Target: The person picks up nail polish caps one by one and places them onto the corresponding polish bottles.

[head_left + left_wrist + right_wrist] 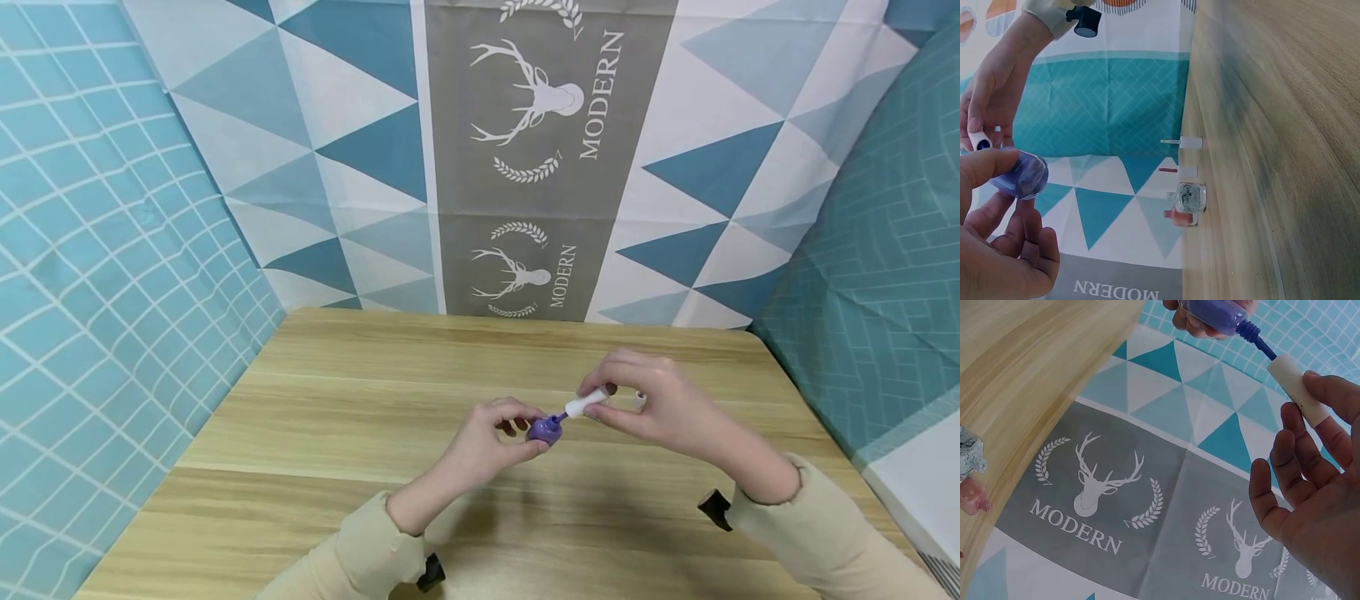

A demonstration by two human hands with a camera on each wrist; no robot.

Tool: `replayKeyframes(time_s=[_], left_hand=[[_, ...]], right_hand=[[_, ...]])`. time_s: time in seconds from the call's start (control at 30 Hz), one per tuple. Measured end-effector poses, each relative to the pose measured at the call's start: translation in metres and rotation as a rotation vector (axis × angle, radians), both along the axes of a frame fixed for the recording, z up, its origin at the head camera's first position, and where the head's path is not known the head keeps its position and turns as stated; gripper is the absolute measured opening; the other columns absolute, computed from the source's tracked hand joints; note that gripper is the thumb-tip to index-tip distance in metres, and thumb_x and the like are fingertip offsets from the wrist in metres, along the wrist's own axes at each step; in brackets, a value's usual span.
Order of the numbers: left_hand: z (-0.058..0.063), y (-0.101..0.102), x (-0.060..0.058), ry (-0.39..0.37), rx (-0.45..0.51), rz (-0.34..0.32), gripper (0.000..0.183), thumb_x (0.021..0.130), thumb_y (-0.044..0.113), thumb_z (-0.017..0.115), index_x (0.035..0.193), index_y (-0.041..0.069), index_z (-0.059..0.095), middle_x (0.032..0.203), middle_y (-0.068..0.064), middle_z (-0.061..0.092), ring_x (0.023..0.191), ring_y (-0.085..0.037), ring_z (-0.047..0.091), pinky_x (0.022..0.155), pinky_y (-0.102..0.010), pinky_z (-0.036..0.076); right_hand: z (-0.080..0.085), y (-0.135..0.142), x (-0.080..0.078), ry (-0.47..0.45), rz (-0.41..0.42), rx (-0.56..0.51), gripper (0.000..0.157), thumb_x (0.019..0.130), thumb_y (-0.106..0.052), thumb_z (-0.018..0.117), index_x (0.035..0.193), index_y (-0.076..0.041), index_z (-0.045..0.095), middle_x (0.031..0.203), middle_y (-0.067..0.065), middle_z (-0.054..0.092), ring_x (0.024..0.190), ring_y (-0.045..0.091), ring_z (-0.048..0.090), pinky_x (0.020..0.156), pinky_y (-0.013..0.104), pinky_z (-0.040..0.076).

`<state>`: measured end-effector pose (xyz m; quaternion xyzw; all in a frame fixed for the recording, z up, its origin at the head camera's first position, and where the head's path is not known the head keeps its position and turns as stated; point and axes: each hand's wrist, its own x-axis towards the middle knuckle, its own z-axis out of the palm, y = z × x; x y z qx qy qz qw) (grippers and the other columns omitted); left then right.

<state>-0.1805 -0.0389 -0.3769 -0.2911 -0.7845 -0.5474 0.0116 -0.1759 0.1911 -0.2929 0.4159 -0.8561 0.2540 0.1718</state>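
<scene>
Over the table, my left hand (487, 437) pinches a small purple nail polish bottle (543, 432) between thumb and fingers. The bottle tilts so its neck points toward my right hand (660, 404). That hand holds the white brush cap (587, 403) between thumb and fingertips. In the right wrist view, the purple-coated brush stem (1265, 347) runs from the cap (1298, 391) into the threaded bottle neck (1248, 330). The brush tip is hidden within the bottle. In the left wrist view, the thumb and fingers press the sides of the bottle (1029, 178).
On the wooden table (337, 392), the left wrist view shows a silvery glitter bottle (1192, 197), a pinkish bottle (1182, 217) and two white brush caps, one with a pale brush (1191, 142), one with a reddish brush (1188, 170). Patterned cloth (360, 167) hangs behind.
</scene>
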Motion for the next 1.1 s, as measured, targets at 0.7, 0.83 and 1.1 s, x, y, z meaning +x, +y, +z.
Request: replayKeyframes(time_s=[0.7, 0.83, 1.1], left_hand=[[0.001, 0.003, 0.001, 0.000, -0.022, 0.007, 0.025, 0.071, 0.018, 0.074, 0.095, 0.017, 0.068, 0.089, 0.009, 0.064, 0.076, -0.008, 0.053, 0.068, -0.030, 0.048], [0.001, 0.003, 0.001, -0.011, -0.023, 0.005, 0.024, 0.071, 0.019, 0.074, 0.095, 0.018, 0.068, 0.089, 0.010, 0.064, 0.077, -0.008, 0.053, 0.069, -0.031, 0.048], [0.000, 0.003, 0.000, -0.016, -0.028, -0.007, 0.024, 0.072, 0.020, 0.074, 0.095, 0.017, 0.068, 0.090, 0.006, 0.065, 0.077, -0.009, 0.053, 0.069, -0.034, 0.048]], right_hand=[[0.000, -0.007, 0.001, -0.034, 0.003, -0.022, 0.026, 0.072, -0.019, 0.074, 0.094, -0.023, 0.061, 0.088, -0.016, 0.058, 0.073, 0.004, 0.052, 0.063, 0.018, 0.047], [0.001, -0.009, 0.000, -0.018, 0.015, -0.037, 0.025, 0.072, -0.017, 0.073, 0.094, -0.022, 0.061, 0.087, -0.014, 0.059, 0.073, 0.002, 0.051, 0.063, 0.018, 0.047], [0.005, -0.011, -0.001, -0.025, 0.006, -0.011, 0.022, 0.076, -0.023, 0.071, 0.095, -0.024, 0.061, 0.089, -0.017, 0.058, 0.076, -0.003, 0.049, 0.064, 0.016, 0.046]])
